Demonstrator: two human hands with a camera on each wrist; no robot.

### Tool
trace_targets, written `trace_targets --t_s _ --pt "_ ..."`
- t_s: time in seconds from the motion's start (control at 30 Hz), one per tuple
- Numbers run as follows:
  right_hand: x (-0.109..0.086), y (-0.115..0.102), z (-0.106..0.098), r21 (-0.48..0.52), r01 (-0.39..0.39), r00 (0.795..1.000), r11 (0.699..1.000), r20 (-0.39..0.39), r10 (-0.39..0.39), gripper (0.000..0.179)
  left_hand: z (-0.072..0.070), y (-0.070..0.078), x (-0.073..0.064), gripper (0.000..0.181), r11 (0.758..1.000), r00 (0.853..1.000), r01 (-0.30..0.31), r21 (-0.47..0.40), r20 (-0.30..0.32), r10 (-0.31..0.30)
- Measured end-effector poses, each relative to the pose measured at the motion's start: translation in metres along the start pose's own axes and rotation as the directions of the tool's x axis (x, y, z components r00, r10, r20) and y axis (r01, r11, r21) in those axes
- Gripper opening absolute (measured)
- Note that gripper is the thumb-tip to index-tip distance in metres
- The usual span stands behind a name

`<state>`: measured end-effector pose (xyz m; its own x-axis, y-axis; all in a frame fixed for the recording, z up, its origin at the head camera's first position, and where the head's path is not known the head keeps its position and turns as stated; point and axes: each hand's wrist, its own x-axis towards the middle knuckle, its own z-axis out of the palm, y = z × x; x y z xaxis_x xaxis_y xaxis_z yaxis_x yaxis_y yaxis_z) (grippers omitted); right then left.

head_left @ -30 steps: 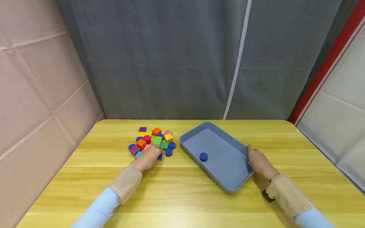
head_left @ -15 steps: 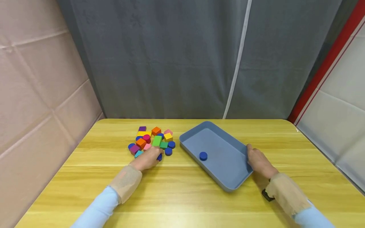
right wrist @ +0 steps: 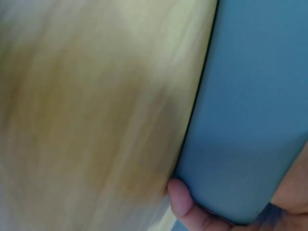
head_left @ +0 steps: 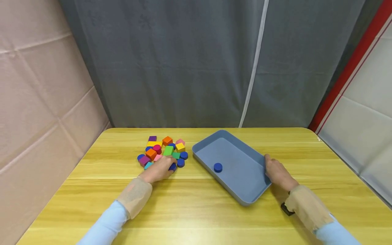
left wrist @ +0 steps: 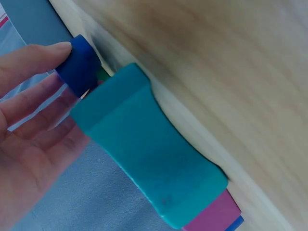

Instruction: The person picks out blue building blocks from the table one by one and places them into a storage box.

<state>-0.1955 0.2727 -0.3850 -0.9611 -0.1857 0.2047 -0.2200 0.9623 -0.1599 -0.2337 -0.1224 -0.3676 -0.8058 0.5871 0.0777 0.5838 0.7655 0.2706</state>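
At the near edge of a pile of colored blocks, my left hand (head_left: 158, 169) pinches a blue round block (head_left: 173, 167). The left wrist view has the thumb on one side of this blue block (left wrist: 80, 66) and fingers behind it. A teal block (left wrist: 147, 144) with curved-in sides lies right beside that hand. My right hand (head_left: 278, 174) grips the right end of a blue-grey tray (head_left: 239, 177). In the right wrist view, the thumb and palm lie against the tray's outer wall (right wrist: 240, 106). Another blue round block (head_left: 218, 167) sits inside the tray.
Several blocks are bunched left of the tray, among them a light green block (head_left: 168, 150), an orange block (head_left: 151, 154) and a yellow cube (head_left: 180, 147). Two blue round blocks, one a near blue disc (head_left: 181, 163), lie between hand and tray. A grey curtain (head_left: 183, 68) hangs behind the wooden table (head_left: 196, 221).
The blue round block at my left fingertips has shifted slightly and shows more of its face. My right hand and the tray hold nearly the same place.
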Motion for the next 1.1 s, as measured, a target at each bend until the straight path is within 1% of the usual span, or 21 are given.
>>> trace_targets --t_s 0.17,0.27,0.4,0.63,0.97,1.1 --pt "0.000 0.000 0.000 0.004 0.009 1.000 1.000 -0.010 -0.009 0.029 -0.003 0.003 0.002 0.026 1.000 1.000 0.009 -0.022 -0.030 -0.010" --pt "-0.001 0.000 0.000 -0.003 0.009 1.000 1.000 -0.011 -0.009 0.030 -0.004 0.006 0.006 0.027 0.999 0.999 0.019 -0.030 -0.036 -0.020" --pt "-0.001 0.000 0.000 -0.013 0.012 1.000 1.000 -0.016 -0.012 0.030 -0.007 0.011 0.011 0.031 0.999 0.999 0.017 -0.045 -0.041 -0.019" --pt "0.000 -0.004 -0.001 0.000 0.004 1.000 1.000 -0.006 -0.004 0.029 -0.010 0.017 0.020 0.034 0.997 0.998 -0.016 -0.071 -0.056 0.012" --pt "0.002 -0.004 0.001 0.005 -0.017 1.000 1.000 0.015 0.017 0.030 -0.012 0.022 0.035 0.033 0.993 0.989 -0.083 -0.082 -0.127 0.072" --pt "0.004 0.002 0.008 0.024 -0.010 1.000 1.000 0.006 0.010 0.032 -0.012 0.025 0.043 0.035 0.991 0.986 -0.095 -0.097 -0.148 0.080"
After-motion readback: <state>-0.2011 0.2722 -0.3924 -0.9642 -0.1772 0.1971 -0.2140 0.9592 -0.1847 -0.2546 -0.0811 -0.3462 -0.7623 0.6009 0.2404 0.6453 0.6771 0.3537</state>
